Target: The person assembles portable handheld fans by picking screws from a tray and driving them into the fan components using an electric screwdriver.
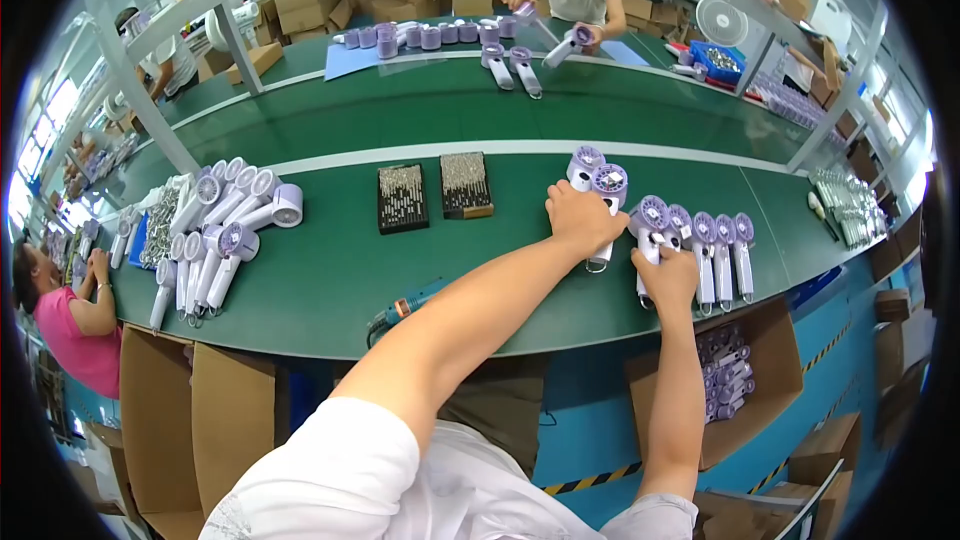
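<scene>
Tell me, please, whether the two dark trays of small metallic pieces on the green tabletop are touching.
Apart. The head view shows a strip of green tabletop running between the left tray and the right tray along their facing sides.

I see bright light (927, 140) at far left and far right edges of frame. Windows (63, 98) glow white at far left. White posts (138, 75) stand at upper left and upper right. My long green table (330, 285) fills middle, white strip (380, 152) across it. Blue floor (590, 433) below me, yellow-black stripe (600, 477) on it. Brown boxes (310, 2) piled at top. Big white round fan (720, 20) at upper right.
</scene>
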The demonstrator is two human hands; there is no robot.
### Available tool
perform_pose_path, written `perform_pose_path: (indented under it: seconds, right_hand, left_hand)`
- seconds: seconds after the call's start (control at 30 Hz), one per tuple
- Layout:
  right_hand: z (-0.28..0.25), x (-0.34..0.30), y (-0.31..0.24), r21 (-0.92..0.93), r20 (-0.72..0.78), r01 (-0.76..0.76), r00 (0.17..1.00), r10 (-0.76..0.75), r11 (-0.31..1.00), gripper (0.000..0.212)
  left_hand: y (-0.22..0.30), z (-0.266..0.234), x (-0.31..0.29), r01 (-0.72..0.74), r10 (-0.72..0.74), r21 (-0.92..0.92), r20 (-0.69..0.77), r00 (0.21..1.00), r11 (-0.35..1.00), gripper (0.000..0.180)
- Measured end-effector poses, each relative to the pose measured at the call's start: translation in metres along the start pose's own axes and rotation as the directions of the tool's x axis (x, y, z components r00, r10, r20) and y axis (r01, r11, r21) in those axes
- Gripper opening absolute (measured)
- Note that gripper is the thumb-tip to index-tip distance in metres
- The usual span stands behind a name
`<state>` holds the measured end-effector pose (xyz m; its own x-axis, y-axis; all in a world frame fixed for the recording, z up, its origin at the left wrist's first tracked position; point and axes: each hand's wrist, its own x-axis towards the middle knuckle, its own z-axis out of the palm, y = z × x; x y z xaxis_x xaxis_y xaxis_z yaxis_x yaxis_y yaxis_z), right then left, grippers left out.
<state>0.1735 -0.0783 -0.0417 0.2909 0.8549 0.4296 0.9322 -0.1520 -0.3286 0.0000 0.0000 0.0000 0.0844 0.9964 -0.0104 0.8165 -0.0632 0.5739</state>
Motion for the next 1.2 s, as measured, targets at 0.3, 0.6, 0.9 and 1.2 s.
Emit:
perform_pose_path:
  seconds: [0.3,0.6,0.9,1.2]
  right_hand:
    - [0.006,0.075,-0.063,0.322,0.213,-0.162,0.972,0.095,0.933,0.055]
    - [0.165,0.235,-0.258,0.438,0.385,0.13,0.867,-0.316,0.89,0.057]
    - [0.314,0.353,-0.364,0.052,0.394,0.277,0.877,-0.275,0.959,0.068]
    - [0.307,0.358,-0.348,0.007,0.236,0.385,0.896,-0.376,0.923,0.079]
  left_hand:
    - [-0.061,-0.102,0.087,-0.032,0.032,0.001,-0.169,0.985,0.999,0.069]
    - [-0.248,-0.17,0.256,0.343,-0.255,0.188,-0.378,0.89,0.92,0.073]
    - [-0.283,-0.164,0.374,0.392,-0.29,0.182,-0.418,0.861,0.902,0.065]
    - [-0.333,-0.115,0.473,0.458,-0.229,0.309,-0.56,0.796,0.833,0.095]
